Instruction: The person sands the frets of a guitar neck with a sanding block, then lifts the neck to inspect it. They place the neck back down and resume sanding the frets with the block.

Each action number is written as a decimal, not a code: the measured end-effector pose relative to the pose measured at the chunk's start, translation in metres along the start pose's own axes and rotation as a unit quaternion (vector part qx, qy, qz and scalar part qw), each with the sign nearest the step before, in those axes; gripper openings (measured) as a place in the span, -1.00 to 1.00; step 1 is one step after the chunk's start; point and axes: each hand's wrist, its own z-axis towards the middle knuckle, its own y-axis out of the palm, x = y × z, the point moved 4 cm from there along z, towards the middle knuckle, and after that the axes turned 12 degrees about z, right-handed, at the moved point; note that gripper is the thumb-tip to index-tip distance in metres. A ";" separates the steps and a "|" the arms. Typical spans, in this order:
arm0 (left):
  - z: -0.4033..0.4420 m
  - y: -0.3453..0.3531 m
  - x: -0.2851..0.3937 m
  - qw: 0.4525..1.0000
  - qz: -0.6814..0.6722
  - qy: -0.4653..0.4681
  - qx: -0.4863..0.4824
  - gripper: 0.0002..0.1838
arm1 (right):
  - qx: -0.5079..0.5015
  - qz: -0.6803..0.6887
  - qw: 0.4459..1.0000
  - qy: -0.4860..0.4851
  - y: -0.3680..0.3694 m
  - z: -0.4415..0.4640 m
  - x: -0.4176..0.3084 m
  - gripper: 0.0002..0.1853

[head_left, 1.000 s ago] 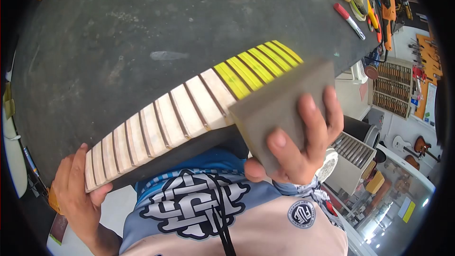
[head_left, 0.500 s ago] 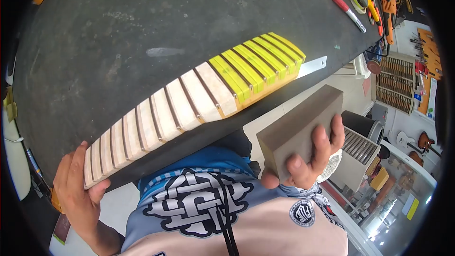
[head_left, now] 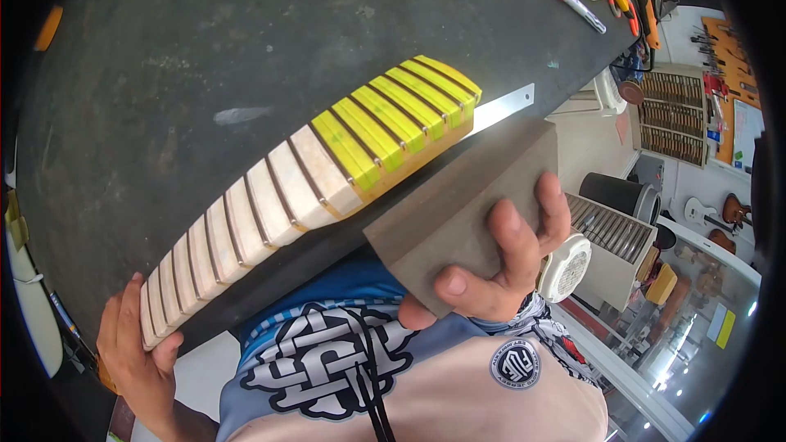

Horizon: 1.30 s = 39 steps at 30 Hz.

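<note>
A long fretted board lies slanted across the dark tabletop, its far part covered with yellow-green tape between the frets. My left hand grips its near left end, fingers on top and thumb at the near edge. In my right hand is a grey-brown rectangular block, gripped by its sides and slightly blurred. The block is just on the near side of the board, and no contact between them can be made out. A metal ruler sticks out from beyond the taped end.
A red-capped marker and several tools with orange and yellow handles are at the table's upper right. Beyond the table edge stand racks of files, a black bin and a glass case. Guitars hang farther off.
The block in my right hand came away from the board's taped part to the right, then moved back left towards it. The ruler came into view. My left hand keeps its grip.
</note>
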 end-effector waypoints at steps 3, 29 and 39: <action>0.000 0.001 0.000 1.000 0.007 0.005 0.013 -0.04 | -0.054 -0.007 0.999 0.004 0.006 0.009 0.001 -0.51; -0.001 0.000 0.004 1.000 0.020 0.002 0.016 -0.06 | -0.049 -0.009 0.999 0.012 -0.021 0.001 -0.001 -0.52; -0.002 0.001 0.005 0.999 0.020 0.012 0.028 -0.07 | -0.123 -0.026 0.992 -0.022 0.003 0.019 0.007 -0.21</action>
